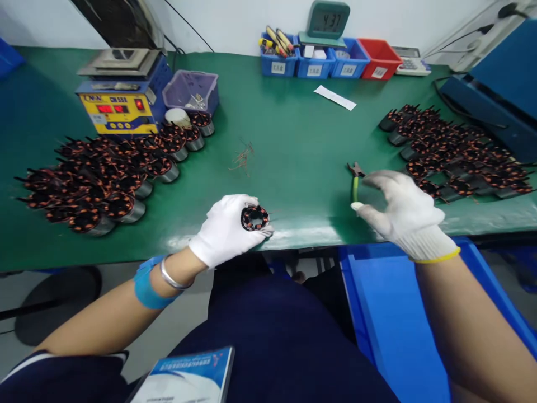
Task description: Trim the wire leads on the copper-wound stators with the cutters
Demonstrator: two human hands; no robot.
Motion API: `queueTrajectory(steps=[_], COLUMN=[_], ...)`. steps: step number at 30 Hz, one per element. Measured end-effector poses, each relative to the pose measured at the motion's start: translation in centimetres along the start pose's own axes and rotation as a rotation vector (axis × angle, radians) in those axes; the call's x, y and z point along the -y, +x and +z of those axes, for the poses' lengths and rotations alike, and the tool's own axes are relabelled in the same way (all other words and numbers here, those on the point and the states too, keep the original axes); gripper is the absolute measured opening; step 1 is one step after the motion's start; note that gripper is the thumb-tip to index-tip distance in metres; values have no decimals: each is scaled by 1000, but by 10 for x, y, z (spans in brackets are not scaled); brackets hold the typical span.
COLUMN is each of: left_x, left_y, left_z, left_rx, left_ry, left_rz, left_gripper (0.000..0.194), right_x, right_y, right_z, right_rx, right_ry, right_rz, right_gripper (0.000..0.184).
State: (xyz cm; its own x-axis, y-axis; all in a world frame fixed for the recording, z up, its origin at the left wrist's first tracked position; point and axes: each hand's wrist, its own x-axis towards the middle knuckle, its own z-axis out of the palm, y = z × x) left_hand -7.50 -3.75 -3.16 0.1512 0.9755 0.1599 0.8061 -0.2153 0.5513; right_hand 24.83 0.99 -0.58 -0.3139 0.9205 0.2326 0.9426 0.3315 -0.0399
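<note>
My left hand point(230, 230), in a white glove, is closed around a motor stator point(255, 218) with copper windings at the near edge of the green table. The stator's round opening faces up. My right hand point(396, 210), also gloved, is held with thumb and fingers apart beside a pair of green-handled wire cutters point(356, 183). The cutters lie on the table, jaws pointing away from me. The thumb tip is at the handle end; whether it touches, I cannot tell. Cut bits of copper wire point(243, 157) lie beyond my left hand.
Many stators stand in a left group point(104, 179) and a right group point(461, 151). A soldering station point(121, 106) and a purple bin point(191, 89) are at back left. Blue bins point(314, 66), a red bin point(380, 59) and a clock point(328, 19) line the wall. A blue crate point(394, 313) sits below.
</note>
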Motion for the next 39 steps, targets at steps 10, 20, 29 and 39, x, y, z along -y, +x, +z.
queueTrajectory(steps=[10,20,29,39], left_x=[-16,-3,0,2], left_y=[35,41,42,43], left_z=[-12,-6,0,1], left_rx=[263,286,253,268], left_ry=[-18,-266,-342,-333], left_rz=[-100,-112,-118,-91], left_gripper=[23,16,21,21], right_x=[-16,9,88,107], right_y=[7,30,1,9], right_z=[9,18,4,-5], right_rx=[348,216,697,1021], right_ry=[-128,-182,1440,1387], right_rz=[362,256,310,404], right_gripper=[96,47,71,62])
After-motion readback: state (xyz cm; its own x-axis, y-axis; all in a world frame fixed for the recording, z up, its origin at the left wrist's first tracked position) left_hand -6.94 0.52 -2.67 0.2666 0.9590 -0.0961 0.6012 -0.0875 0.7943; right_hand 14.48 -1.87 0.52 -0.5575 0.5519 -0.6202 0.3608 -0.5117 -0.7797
